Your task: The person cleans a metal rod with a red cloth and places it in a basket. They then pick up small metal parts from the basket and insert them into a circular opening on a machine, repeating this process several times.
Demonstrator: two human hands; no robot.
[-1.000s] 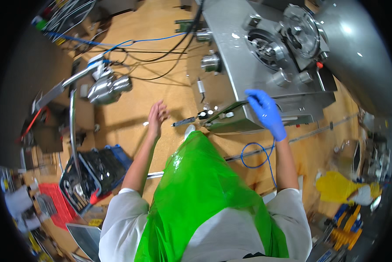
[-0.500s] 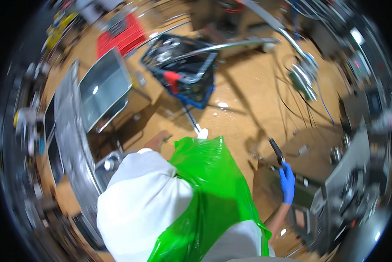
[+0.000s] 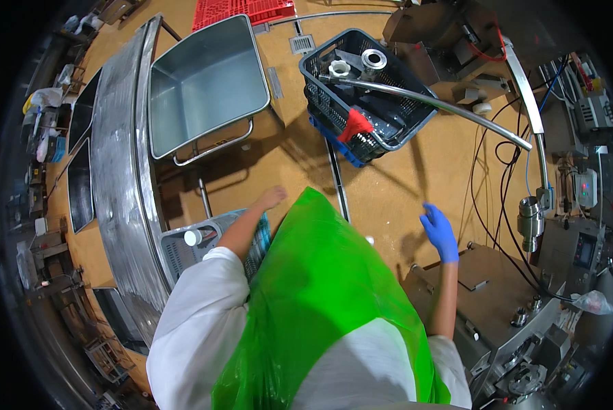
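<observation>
Bare and loosely curled, my left hand (image 3: 273,197) hangs in front of the green plastic apron (image 3: 320,280), with nothing visible in it. On the other side my right hand (image 3: 440,234), in a blue glove, is held out with thumb and fingers apart, holding nothing. Ahead stands a dark perforated crate (image 3: 395,140) on a blue base. Inside it lie a white knob-like part (image 3: 339,68), a round metal fitting (image 3: 373,59) and a red item (image 3: 356,126). A long metal pipe (image 3: 450,106) lies across the crate and sticks out to the right.
A deep steel tub (image 3: 207,85) with a handle stands front left, beside a long steel table (image 3: 118,143). A grey basket (image 3: 183,249) is near my left arm. Right are a steel machine top (image 3: 487,287), a hanging metal nozzle (image 3: 530,219) and cables; a floor drain (image 3: 302,44) lies ahead.
The view has moved forward, bringing the tub and crate closer. A black-handled thing at my right hand has gone from sight, and that hand is now empty. My left forearm has come into view.
</observation>
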